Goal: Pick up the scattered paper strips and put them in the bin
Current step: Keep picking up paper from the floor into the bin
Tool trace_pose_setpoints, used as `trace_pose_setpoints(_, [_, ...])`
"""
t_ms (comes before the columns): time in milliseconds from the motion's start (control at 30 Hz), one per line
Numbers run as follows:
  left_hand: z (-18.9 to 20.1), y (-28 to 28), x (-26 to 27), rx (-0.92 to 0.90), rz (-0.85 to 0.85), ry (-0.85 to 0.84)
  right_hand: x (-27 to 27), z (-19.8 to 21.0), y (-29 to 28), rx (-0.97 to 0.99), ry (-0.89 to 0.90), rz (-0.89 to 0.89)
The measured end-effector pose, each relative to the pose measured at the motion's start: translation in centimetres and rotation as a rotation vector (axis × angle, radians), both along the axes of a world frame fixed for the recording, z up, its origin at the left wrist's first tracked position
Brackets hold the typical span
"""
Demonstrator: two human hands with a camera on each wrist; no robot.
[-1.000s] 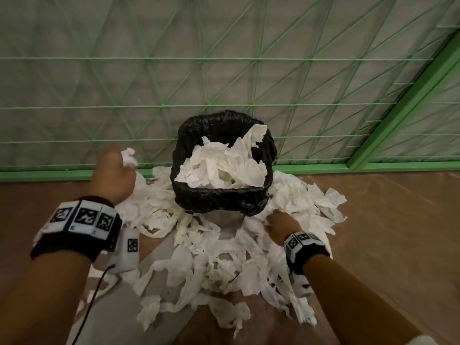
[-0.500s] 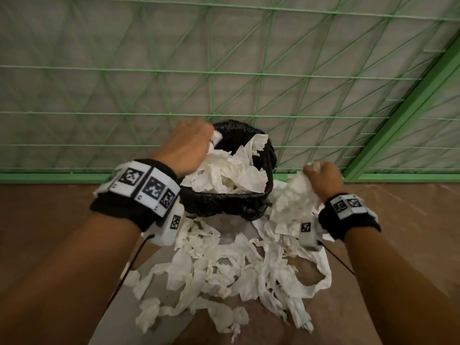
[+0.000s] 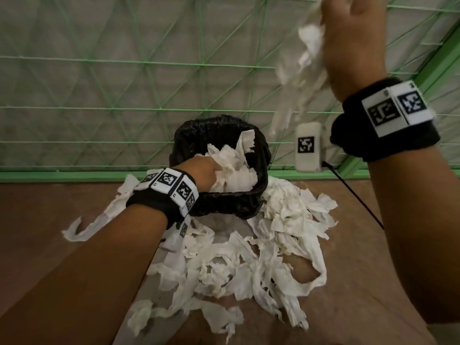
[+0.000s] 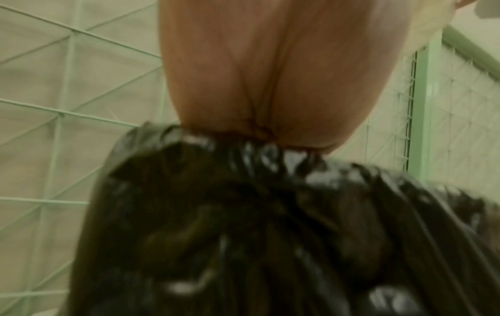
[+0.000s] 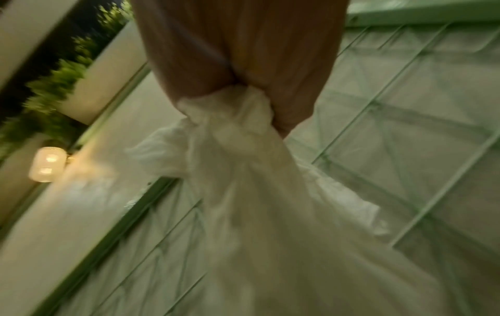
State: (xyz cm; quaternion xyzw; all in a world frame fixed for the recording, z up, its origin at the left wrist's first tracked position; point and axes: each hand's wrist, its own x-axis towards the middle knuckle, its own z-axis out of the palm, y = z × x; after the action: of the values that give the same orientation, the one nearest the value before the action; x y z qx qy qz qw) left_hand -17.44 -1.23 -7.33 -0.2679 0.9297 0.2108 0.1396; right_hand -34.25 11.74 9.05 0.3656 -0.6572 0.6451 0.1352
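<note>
Many paper strips (image 3: 249,265) are left at 6 o'clock of the bin (image 3: 221,205) | a bunch (image 3: 306,58) is held by the right hand (image 3: 353,41) | left hand (image 3: 201,173) inside bin, grip cannot be told | strips judged light, soft, easily torn; best gathered mid-bunch.

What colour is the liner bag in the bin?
Black and glossy. The liner bag over the bin shows best in the head view; the left wrist view is blurred.

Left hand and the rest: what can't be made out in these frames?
- Left hand fingers: head view, buried in paper in the bin; left wrist view, behind the bin's black liner.
- Right hand fingertips: head view, cut off by the top edge.
- Held paper strips: blurred, count unclear.
</note>
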Motion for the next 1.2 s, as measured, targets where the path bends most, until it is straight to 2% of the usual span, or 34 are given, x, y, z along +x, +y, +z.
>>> trace_pose_setpoints(67, [0.6,-0.4,0.3,0.036,0.071,0.171,1.3,0.6,-1.4,-0.112,0.088,0.032])
trace_pose_setpoints(133, [1.2,-1.1,1.2,0.045,0.191,0.374,2.8,-0.3,-2.9,-0.033,0.149,0.028])
trace_pose_setpoints(233, [1.7,-2.2,3.0,0.021,0.401,0.66,4.7,-5.1,-4.8,0.349,0.198,0.075])
trace_pose_setpoints(333, [1.6,-3.1,5.4,-0.079,0.633,0.875,5.9,-10.7,-5.3,0.917,0.236,0.34])
trace_pose_setpoints(400, [0.3,-3.1,7.7,-0.194,0.752,0.935,6.5,-12.7,-4.9,1.251,0.237,0.462])
trace_pose_setpoints(433, [-0.9,-2.8,8.9,-0.26,0.762,0.922,6.5,-13.2,-4.7,1.319,0.236,0.451])
trace_pose_setpoints(500, [-3.8,-1.3,11.0,-0.321,0.679,0.851,6.3,-13.1,-3.9,1.258,0.215,0.405])
trace_pose_setpoints(567, [-7.0,1.0,12.7,-0.308,0.49,0.728,5.0,-12.4,-3.2,0.999,0.08,0.353])
trace_pose_setpoints(633, [-10.2,3.6,13.9,-0.323,0.231,0.552,3.0,-11.9,-1.8,0.692,-0.089,0.21])
trace_pose_setpoints(667, [-11.7,4.9,14.4,-0.307,0.103,0.49,1.8,-12.4,-0.7,0.602,-0.128,0.1])
trace_pose_setpoints(700, [-13.3,6.2,14.7,-0.243,0.003,0.427,0.4,-13.3,0.4,0.6,-0.155,-0.02])
trace_pose_setpoints(733, [-14.7,7.4,14.8,-0.14,-0.064,0.305,-1.3,-15.1,1.7,0.692,-0.176,-0.128])
trace_pose_setpoints(767, [-15.9,8.5,14.8,-0.059,-0.093,0.141,-2.5,-17.1,3.0,0.897,-0.204,-0.195])
trace_pose_setpoints(833, [-18.2,9.5,15.0,0.098,-0.106,-0.166,-3.8,-22.3,6.1,1.404,-0.316,-0.134])
trace_pose_setpoints(867, [-18.6,9.6,14.9,0.124,-0.135,-0.272,-3.5,-24.6,7.7,1.6,-0.356,-0.088])
trace_pose_setpoints(900, [-19.2,9.7,14.8,0.116,-0.178,-0.321,-2.7,-26.7,9.2,1.715,-0.427,-0.063])
trace_pose_setpoints(933, [-19.2,9.8,14.6,0.074,-0.198,-0.31,-1.7,-28.3,10.4,1.774,-0.497,-0.047])
trace_pose_setpoints(967, [-19.2,9.9,14.4,-0.002,-0.224,-0.226,-0.8,-29.8,11.3,1.802,-0.53,-0.039])
trace_pose_setpoints(1000, [-19.1,9.8,14.2,-0.051,-0.227,-0.169,0.2,-30.8,12.0,1.822,-0.506,-0.024])
trace_pose_setpoints(1033, [-18.9,9.6,14.1,-0.108,-0.23,-0.107,1.1,-31.4,12.4,1.844,-0.433,-0.01])
trace_pose_setpoints(1133, [-18.5,9.0,14.5,-0.067,-0.144,-0.058,1.9,-31.7,11.5,1.806,-0.136,-0.043])
trace_pose_setpoints(1200, [-18.1,8.3,14.2,-0.033,-0.013,0.079,1.3,-31.4,10.4,1.783,-0.158,-0.032])
